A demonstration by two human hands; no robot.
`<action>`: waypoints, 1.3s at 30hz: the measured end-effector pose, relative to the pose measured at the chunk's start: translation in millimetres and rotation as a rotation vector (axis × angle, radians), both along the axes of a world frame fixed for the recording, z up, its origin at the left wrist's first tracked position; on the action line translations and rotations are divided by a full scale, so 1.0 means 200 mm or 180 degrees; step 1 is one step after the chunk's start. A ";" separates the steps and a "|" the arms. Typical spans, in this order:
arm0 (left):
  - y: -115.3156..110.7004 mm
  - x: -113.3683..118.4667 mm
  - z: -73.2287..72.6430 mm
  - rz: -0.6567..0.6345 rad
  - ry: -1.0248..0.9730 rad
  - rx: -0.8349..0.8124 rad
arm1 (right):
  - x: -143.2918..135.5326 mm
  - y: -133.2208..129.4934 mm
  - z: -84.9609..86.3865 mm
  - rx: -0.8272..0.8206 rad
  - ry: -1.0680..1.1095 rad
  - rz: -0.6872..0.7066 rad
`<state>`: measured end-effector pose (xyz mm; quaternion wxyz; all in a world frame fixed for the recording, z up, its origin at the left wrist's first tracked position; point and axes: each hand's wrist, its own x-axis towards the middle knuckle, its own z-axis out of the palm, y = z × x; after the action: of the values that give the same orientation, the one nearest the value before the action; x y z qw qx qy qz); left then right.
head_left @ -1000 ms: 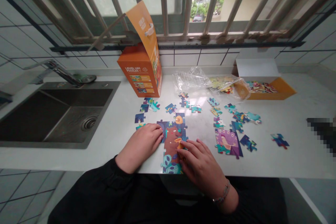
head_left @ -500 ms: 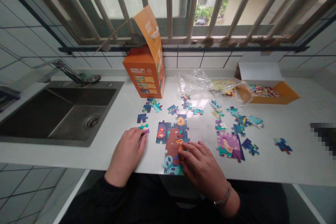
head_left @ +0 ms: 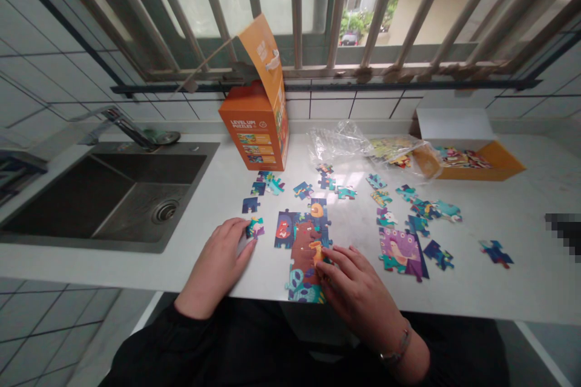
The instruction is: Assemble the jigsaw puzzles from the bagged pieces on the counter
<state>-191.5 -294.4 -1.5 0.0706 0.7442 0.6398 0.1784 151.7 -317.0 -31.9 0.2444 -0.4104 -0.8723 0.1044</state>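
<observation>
In the head view, the partly joined bear puzzle (head_left: 305,248) lies flat near the counter's front edge. My right hand (head_left: 356,290) is at its right side, with thumb and fingers closed on a puzzle piece (head_left: 318,253) that shows a yellow-orange shape on the bear's front. The fingers hide part of that edge. To the left, my left hand (head_left: 222,263) rests on the counter, thumb apart from the fingers. Its fingertips touch or nearly touch a loose green and purple puzzle piece (head_left: 256,227). A dark blue piece (head_left: 250,205) lies just beyond.
A second joined section with a purple animal picture (head_left: 402,251) lies on the right among several loose pieces (head_left: 438,254). Behind stand an orange puzzle box (head_left: 254,127), crumpled clear plastic (head_left: 340,140) and an open yellow box (head_left: 499,163) of pieces. A sink (head_left: 136,193) is at left.
My left thumb and fingers have parted, and more of the green and purple piece shows beside them. My right hand stays at the bear puzzle's edge. The whole view has shifted slightly.
</observation>
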 end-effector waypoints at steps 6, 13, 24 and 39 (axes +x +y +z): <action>0.16 -0.06 0.03 0.0415 0.0004 0.0074 | 0.02 0.00 -0.01 0.0024 0.0070 0.0031; 0.43 -0.14 0.08 0.0235 -0.0067 -0.0409 | 0.01 0.01 -0.01 -0.0052 0.0087 -0.0019; 0.52 0.06 0.08 0.0240 -0.1722 -0.0892 | 0.00 0.01 0.00 -0.0052 0.0118 -0.0056; 0.64 0.21 0.00 0.0205 -0.1287 -0.0797 | 0.01 0.01 -0.02 -0.0097 0.0132 -0.0064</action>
<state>-149.1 -166.9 -2.3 0.2833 0.6580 0.6532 0.2452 153.0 -315.4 -35.6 0.2572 -0.4205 -0.8612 0.1237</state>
